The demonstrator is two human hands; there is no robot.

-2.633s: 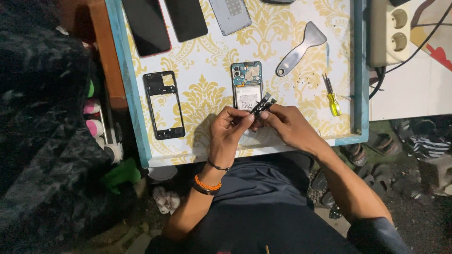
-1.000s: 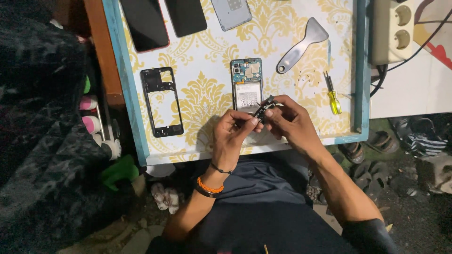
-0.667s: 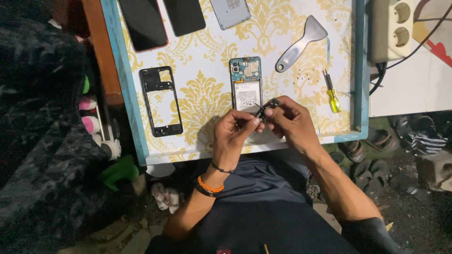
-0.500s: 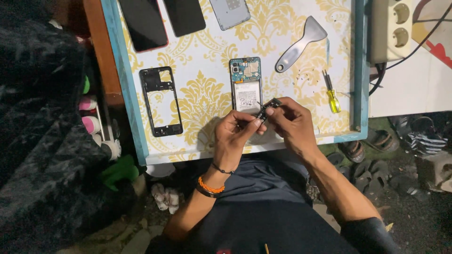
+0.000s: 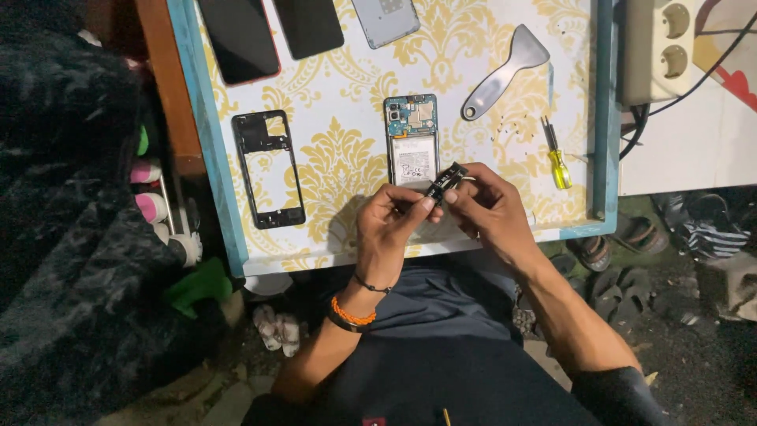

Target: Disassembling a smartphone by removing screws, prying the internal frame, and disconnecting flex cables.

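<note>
My left hand (image 5: 388,225) and right hand (image 5: 482,207) meet in front of me, fingertips almost touching. Both pinch, thumbs against forefingers, the other fingers curled in. My forearms angle inward, left wrist banded, elbows spread wide.

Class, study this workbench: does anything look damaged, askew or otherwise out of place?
Nothing looks spilled or broken. The phone lies open with board and battery bare, its empty frame beside it. Both hands, left and right, pinch a small black part. The scraper lies aslant.
</note>
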